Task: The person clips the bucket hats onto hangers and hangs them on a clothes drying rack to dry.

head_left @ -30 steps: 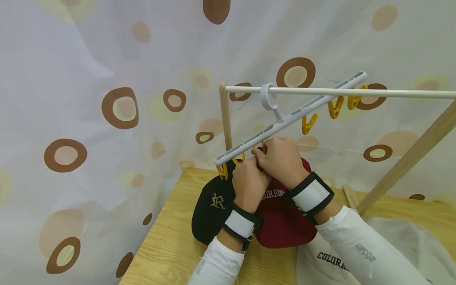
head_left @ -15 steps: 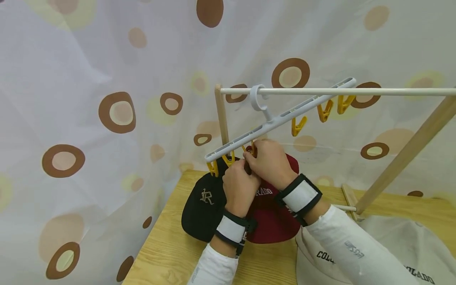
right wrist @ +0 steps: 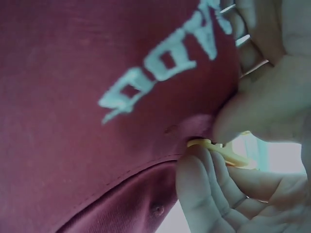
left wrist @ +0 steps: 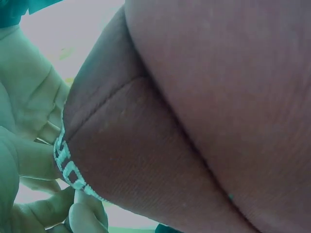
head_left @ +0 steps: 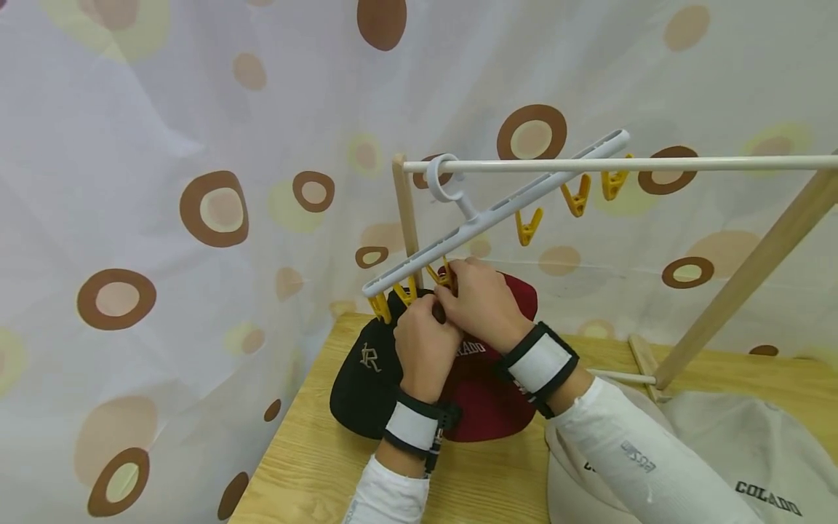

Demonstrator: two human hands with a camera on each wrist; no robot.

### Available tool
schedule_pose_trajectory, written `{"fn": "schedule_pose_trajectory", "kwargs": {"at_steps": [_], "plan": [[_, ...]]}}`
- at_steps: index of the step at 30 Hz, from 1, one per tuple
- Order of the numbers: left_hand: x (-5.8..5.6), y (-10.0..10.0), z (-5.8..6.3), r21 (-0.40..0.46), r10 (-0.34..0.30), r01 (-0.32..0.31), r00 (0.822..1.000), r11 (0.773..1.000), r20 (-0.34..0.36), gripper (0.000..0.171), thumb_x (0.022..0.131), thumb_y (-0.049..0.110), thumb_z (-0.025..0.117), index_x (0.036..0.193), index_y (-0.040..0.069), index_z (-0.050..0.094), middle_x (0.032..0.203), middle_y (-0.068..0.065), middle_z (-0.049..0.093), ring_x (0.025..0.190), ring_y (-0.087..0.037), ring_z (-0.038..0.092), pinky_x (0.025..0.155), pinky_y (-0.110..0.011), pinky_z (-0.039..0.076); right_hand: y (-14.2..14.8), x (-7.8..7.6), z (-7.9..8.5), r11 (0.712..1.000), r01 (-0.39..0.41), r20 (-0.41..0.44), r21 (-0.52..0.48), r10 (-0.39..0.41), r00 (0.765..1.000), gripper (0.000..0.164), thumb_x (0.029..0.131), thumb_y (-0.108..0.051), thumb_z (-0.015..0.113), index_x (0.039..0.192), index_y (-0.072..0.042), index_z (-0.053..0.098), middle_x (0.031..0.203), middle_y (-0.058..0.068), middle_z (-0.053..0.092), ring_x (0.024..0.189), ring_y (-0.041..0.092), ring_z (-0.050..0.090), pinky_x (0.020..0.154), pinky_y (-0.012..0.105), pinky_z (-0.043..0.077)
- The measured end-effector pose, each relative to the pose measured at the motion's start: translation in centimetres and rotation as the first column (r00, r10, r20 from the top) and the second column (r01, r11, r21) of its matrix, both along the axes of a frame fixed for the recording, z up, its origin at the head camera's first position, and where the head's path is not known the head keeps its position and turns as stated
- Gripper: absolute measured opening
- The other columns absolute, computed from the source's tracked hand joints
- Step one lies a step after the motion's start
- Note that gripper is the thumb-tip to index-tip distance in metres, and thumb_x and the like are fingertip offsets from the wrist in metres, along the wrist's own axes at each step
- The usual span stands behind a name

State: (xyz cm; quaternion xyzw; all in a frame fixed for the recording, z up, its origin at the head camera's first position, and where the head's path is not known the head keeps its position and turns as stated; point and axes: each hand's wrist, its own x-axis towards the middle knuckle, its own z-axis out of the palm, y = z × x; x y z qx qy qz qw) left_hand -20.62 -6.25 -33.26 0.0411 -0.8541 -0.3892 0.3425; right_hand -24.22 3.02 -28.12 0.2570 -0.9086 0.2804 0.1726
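A dark red cap (head_left: 487, 407) with white lettering hangs under the white clip hanger (head_left: 511, 207) in the head view, partly behind both hands. My left hand (head_left: 425, 346) pinches its edge with curled fingers; the left wrist view shows fingertips (left wrist: 87, 216) at the lettered fabric. Close beside it, my right hand (head_left: 481, 302) has its fingers around a yellow clip (right wrist: 218, 153) at the cap's edge, partly covered by fingertips. A black cap (head_left: 360, 386) with an embroidered R hangs to the left, by the hanger's end clips.
The hanger's hook sits on a white rod (head_left: 622, 164) with a wooden post (head_left: 407, 218) at its left. Several yellow clips, such as this clip (head_left: 527, 227), hang farther right. Pale caps (head_left: 740, 444) lie on the wooden table (head_left: 301, 444) at lower right. A patterned curtain (head_left: 144, 349) stands behind.
The hanger has slid left along the rod, with both caps and both hands moving along. Both hands keep working at the red cap's edge near the same clip.
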Motion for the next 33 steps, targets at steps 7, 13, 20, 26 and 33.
{"fn": "schedule_pose_trajectory", "kwargs": {"at_steps": [7,13,20,26,33], "plan": [[0.0,0.6,-0.5,-0.023,0.015,-0.015,1.000,1.000,0.010,0.020,0.084,0.023,0.065,0.069,0.011,0.061,0.060,-0.002,0.052,0.053,-0.016,0.050,0.042,-0.026,0.031,1.4,0.2,0.0,1.000,-0.006,-0.002,-0.018,0.006,1.000,0.020,0.087,-0.022,0.064,0.095,-0.004,0.064,0.077,0.010,0.058,0.065,0.022,0.053,0.051,0.032,0.044],[0.1,1.2,-0.8,-0.011,0.018,-0.018,1.000,1.000,0.024,0.017,0.084,0.026,0.067,0.086,0.009,0.069,0.070,-0.003,0.062,0.061,-0.017,0.056,0.046,-0.029,0.042,3.3,0.7,0.5,0.997,-0.016,-0.006,-0.077,0.016,1.000,0.036,0.087,-0.020,0.064,0.115,0.004,0.063,0.096,0.018,0.063,0.079,0.028,0.059,0.065,0.042,0.052],[0.1,1.8,-0.8,0.021,0.019,-0.020,1.000,1.000,0.016,0.018,0.083,0.025,0.068,0.089,0.008,0.069,0.074,-0.004,0.063,0.063,-0.018,0.057,0.049,-0.031,0.044,6.6,1.5,1.4,0.983,-0.002,0.010,-0.185,0.004,1.000,0.034,0.090,-0.019,0.062,0.116,0.003,0.062,0.106,0.022,0.064,0.084,0.032,0.061,0.071,0.047,0.053],[0.2,2.2,-0.7,0.028,0.025,-0.025,1.000,0.999,0.009,0.021,0.083,0.024,0.069,0.097,0.007,0.067,0.082,-0.005,0.063,0.071,-0.020,0.059,0.059,-0.038,0.049,9.7,3.0,2.4,0.975,0.043,-0.077,-0.220,-0.061,0.995,0.031,0.091,-0.020,0.061,0.115,-0.002,0.065,0.107,0.019,0.064,0.087,0.031,0.064,0.070,0.049,0.053],[0.9,3.0,-0.2,0.004,0.030,-0.030,0.993,1.000,-0.110,0.027,0.081,0.019,0.071,0.104,0.007,0.066,0.099,-0.009,0.064,0.090,-0.024,0.054,0.075,-0.041,0.048,12.7,4.6,2.9,0.965,0.108,-0.071,-0.241,-0.128,0.989,0.034,0.092,-0.023,0.061,0.120,-0.005,0.063,0.110,0.017,0.062,0.091,0.029,0.063,0.074,0.050,0.053]]}}
